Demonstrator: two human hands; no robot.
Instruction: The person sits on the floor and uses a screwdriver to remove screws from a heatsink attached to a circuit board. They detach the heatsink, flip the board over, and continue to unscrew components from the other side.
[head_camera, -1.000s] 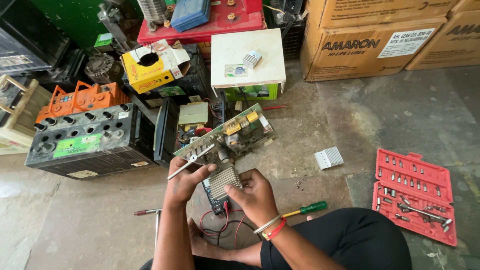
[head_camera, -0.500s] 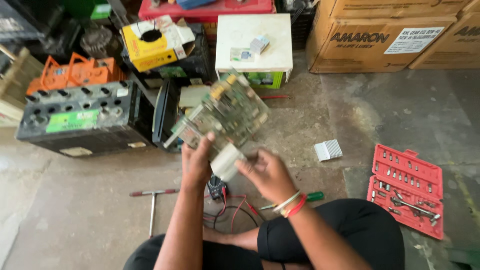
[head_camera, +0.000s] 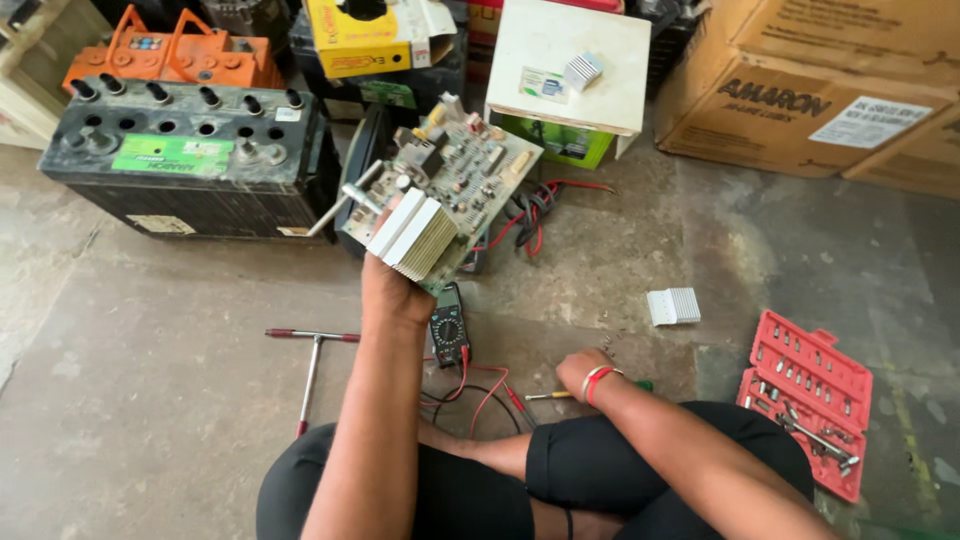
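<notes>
The left hand (head_camera: 393, 290) shows only its back; its fingers are hidden under the circuit board (head_camera: 445, 185), so the grip itself cannot be seen. The right hand (head_camera: 578, 370) is curled at the floor, its fingers hidden behind the wrist; whether it grasps the screwdriver (head_camera: 560, 394) cannot be told. The multimeter (head_camera: 449, 325) is partly covered by the board. The cardboard box (head_camera: 800, 85) and the yellow box (head_camera: 375, 35) are cut off by the top edge. The sockets in the red tool case (head_camera: 805, 400) are too small to tell apart.

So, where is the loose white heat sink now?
In the head view the loose white heat sink lies on the concrete floor, right of centre, between the red socket set and the multimeter, just beyond the right hand.
</notes>
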